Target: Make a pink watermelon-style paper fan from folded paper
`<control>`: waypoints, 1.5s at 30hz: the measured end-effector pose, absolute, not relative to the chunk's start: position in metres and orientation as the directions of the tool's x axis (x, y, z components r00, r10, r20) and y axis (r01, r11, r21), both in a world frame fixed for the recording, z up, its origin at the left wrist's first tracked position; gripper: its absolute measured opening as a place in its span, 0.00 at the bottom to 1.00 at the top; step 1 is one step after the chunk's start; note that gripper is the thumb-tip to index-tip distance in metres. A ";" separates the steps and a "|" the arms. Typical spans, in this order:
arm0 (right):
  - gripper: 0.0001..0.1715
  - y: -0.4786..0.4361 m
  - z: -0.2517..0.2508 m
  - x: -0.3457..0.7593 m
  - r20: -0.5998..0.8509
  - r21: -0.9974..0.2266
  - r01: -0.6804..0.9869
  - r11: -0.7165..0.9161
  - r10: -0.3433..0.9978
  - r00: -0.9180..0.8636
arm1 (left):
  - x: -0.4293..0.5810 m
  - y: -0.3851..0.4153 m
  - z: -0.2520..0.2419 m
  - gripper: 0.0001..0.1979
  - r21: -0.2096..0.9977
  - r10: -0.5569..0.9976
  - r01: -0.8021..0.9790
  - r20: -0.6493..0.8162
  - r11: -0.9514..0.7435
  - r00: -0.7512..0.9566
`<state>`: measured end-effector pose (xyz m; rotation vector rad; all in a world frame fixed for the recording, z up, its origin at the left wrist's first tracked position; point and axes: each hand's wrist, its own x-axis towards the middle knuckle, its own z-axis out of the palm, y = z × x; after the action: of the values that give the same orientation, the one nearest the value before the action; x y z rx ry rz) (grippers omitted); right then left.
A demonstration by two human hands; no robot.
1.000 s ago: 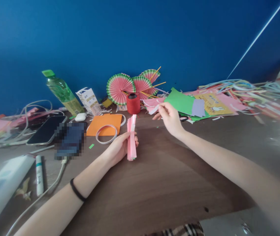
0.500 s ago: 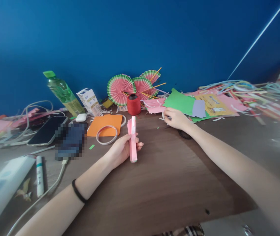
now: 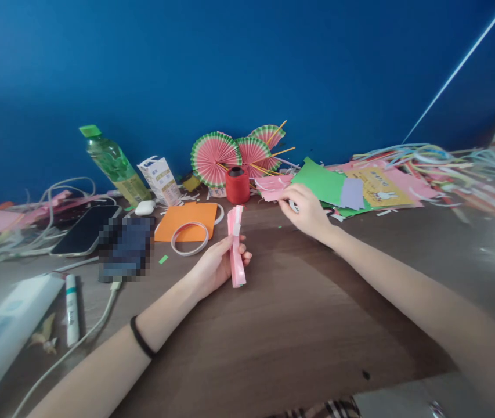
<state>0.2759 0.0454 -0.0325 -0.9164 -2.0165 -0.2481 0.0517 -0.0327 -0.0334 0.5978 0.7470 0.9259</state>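
Note:
My left hand (image 3: 219, 258) is closed around a folded stack of pink pleated paper (image 3: 237, 264), held upright above the table. A whitish patch shows on the upper part of the paper. To the right, my right hand (image 3: 303, 212) has its thumb and fingertips pinched together. It hovers in front of a pink paper piece (image 3: 271, 186), apart from my left hand. Whatever lies between those fingertips is too small to make out. A red thread spool (image 3: 237, 186) stands just behind the pleated paper.
Finished pink-and-green paper fans (image 3: 216, 158) lean against the blue wall. Left are an orange paper (image 3: 166, 223), a tape roll (image 3: 190, 252), a phone (image 3: 86, 229), a marker (image 3: 72, 310) and a green bottle (image 3: 114, 165). Green paper (image 3: 323, 180) and tangled strips (image 3: 439, 154) lie right.
My right hand has shifted left and a little toward me, its fingers now pinched. The pleated paper in my left hand has turned slightly, with its lower end moving right.

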 end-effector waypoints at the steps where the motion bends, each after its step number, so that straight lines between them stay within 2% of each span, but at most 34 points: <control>1: 0.07 0.037 -0.029 0.266 0.793 -0.187 0.610 0.770 0.485 -0.369 | 0.052 -0.033 -0.033 0.11 0.737 0.869 -0.480 -0.307 0.476 0.389; 4: 0.07 0.012 -0.021 0.240 0.761 -0.256 0.394 0.883 0.435 -0.481 | 0.053 -0.035 -0.034 0.10 0.767 0.878 -0.456 -0.292 0.453 0.380; 6: 0.07 0.001 -0.021 0.228 0.733 -0.274 0.321 0.906 0.413 -0.540 | 0.053 -0.037 -0.035 0.09 0.804 0.890 -0.431 -0.248 0.410 0.384; 10: 0.08 -0.007 -0.027 0.221 0.686 -0.371 0.343 0.863 0.503 -0.526 | 0.055 -0.040 -0.039 0.07 0.857 0.901 -0.386 -0.184 0.343 0.393; 17: 0.08 -0.006 -0.032 0.221 0.607 -0.485 0.348 0.802 0.595 -0.526 | 0.057 -0.043 -0.039 0.07 0.900 0.882 -0.282 -0.192 0.333 0.431; 24: 0.08 -0.006 -0.027 0.224 0.514 -0.579 0.328 0.746 0.647 -0.564 | 0.059 -0.045 -0.037 0.07 0.908 0.885 -0.258 -0.204 0.331 0.418; 37: 0.07 -0.006 -0.027 0.225 0.506 -0.525 0.353 0.775 0.617 -0.603 | 0.059 -0.046 -0.038 0.08 0.921 0.886 -0.215 -0.215 0.324 0.412; 45: 0.10 -0.007 -0.036 0.221 0.537 -0.369 0.428 0.825 0.565 -0.626 | 0.062 -0.046 -0.037 0.09 0.917 0.891 -0.239 -0.203 0.319 0.407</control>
<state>0.2211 -0.0073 -0.0356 -0.7247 -2.3411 0.2698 0.0616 -0.0464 -0.0375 0.9545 0.8344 0.8687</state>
